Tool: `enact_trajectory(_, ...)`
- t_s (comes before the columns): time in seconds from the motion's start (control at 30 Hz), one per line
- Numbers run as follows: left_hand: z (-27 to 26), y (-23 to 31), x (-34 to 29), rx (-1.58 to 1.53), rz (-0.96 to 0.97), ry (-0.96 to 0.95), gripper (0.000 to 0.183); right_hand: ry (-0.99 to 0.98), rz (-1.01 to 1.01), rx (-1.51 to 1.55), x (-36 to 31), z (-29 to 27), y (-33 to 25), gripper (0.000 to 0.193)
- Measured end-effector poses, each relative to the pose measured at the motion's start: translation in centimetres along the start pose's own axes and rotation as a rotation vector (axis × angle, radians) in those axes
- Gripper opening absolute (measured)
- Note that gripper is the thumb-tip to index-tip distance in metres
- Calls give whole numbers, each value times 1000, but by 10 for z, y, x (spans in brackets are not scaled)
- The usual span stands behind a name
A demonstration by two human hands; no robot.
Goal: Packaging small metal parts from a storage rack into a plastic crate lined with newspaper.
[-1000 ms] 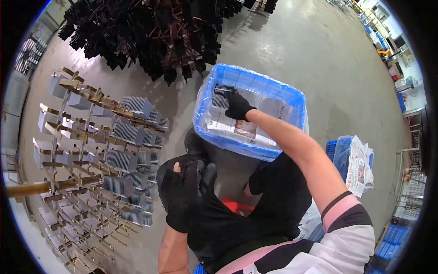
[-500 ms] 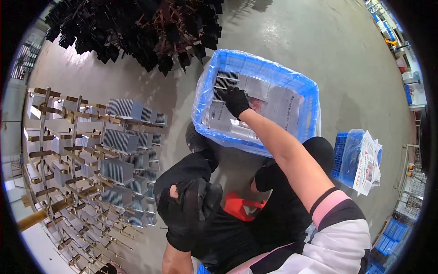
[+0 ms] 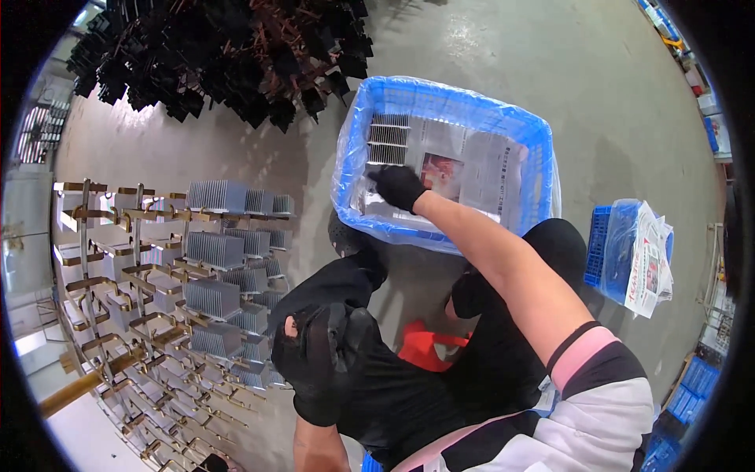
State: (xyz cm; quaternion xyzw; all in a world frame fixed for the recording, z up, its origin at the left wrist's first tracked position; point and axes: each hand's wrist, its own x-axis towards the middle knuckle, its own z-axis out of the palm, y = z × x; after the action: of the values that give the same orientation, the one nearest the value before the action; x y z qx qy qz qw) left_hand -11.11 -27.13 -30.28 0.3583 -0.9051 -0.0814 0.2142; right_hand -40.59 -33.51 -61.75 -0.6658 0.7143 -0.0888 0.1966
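My right hand, in a black glove, reaches into a blue plastic crate lined with clear film. Its fingers point left, just below a row of grey finned heat sinks lying along the crate's left side. I see nothing held in it. Newspaper with a reddish picture covers the crate's bottom. My left hand, also in black, is over my lap with its fingers curled; a patch of skin shows at its edge. Whatever it may hold is lost against my dark clothes.
To the left stands a rack of brass-coloured hooks carrying several finned heat sinks. Black parts hang in a dense mass at the far left. A smaller blue crate with newspapers is on the right. A red object lies between my legs.
My right hand has drawn back slightly toward me from the heat sinks, so more of them shows. My left hand stays over my lap. The view has shifted slightly.
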Motion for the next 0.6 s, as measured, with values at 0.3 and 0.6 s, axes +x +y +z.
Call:
enact_trajectory(0.3, -1, 5, 4, 45, -18, -7, 16, 234, -295, -134, 1, 44, -13, 43)
enact_trajectory(0.6, 5, -2, 2, -1, -14, -12, 15, 21, -147, -134, 17, 46, -15, 30)
